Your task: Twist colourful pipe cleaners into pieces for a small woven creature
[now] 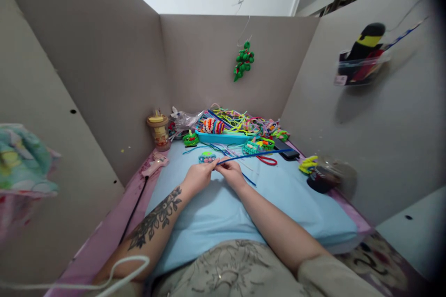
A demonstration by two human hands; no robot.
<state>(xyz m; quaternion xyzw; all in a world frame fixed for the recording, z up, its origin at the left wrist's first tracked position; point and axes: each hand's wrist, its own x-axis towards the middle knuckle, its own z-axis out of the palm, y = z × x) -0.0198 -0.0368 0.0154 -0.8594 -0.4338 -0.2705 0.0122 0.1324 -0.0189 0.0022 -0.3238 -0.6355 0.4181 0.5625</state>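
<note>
My left hand point(200, 176) and my right hand point(232, 175) meet over the middle of the light blue work surface, fingertips nearly touching. Both pinch a blue pipe cleaner point(256, 154), whose long end stretches to the right past the right hand. Another blue end point(250, 180) shows below the right wrist; whether it belongs to the same stem I cannot tell. Just beyond my left fingertips is a small turquoise and pink fuzzy piece point(206, 156), partly hidden by the hand. A red pipe cleaner loop point(267, 161) lies right of my hands.
Behind the hands stands a turquoise tray point(226, 138) heaped with coloured pipe cleaners. Green figures point(190, 138) and a black phone point(286, 149) lie around it. A pink glue gun point(156, 165) and a lidded cup point(159, 132) are left; a dark container point(322, 178) is right. Grey partitions enclose the surface.
</note>
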